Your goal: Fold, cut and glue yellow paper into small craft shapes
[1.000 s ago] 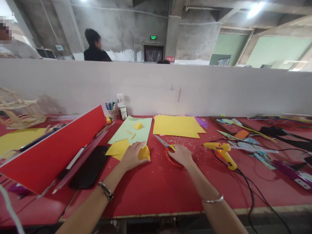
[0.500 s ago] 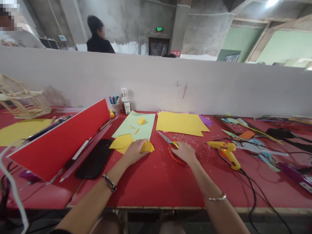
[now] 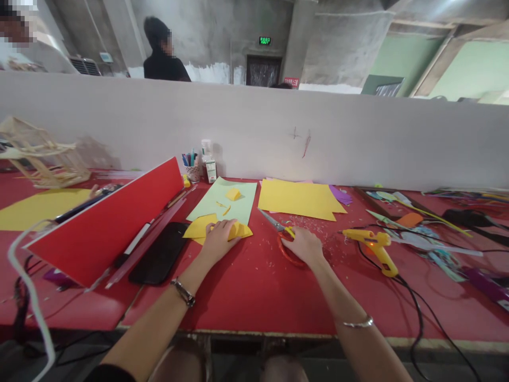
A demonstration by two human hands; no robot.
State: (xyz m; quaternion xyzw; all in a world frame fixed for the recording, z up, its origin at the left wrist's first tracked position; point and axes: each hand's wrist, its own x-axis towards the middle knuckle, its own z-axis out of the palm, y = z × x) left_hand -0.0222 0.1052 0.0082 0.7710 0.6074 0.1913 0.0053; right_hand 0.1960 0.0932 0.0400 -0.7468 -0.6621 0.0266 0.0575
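My left hand (image 3: 218, 240) rests on a folded piece of yellow paper (image 3: 239, 231) on the red table (image 3: 254, 297), fingers curled over it. More yellow paper (image 3: 198, 228) lies under and left of it, on the edge of a light green sheet (image 3: 226, 204). My right hand (image 3: 304, 246) lies over the red handles of a pair of scissors (image 3: 278, 228), whose blades point up and to the left. A large yellow sheet (image 3: 298, 200) lies just behind the scissors.
A yellow glue gun (image 3: 374, 246) with a black cord lies right of my right hand. A red board (image 3: 107, 225) leans at the left beside a black phone (image 3: 159, 260). A pen cup (image 3: 193, 168) and a white partition (image 3: 254, 132) stand behind. A person (image 3: 163, 50) stands beyond it.
My left hand has drawn the folded yellow piece slightly back towards the green sheet and covers more of it. My right hand stays on the scissors. The camera tilted down a little.
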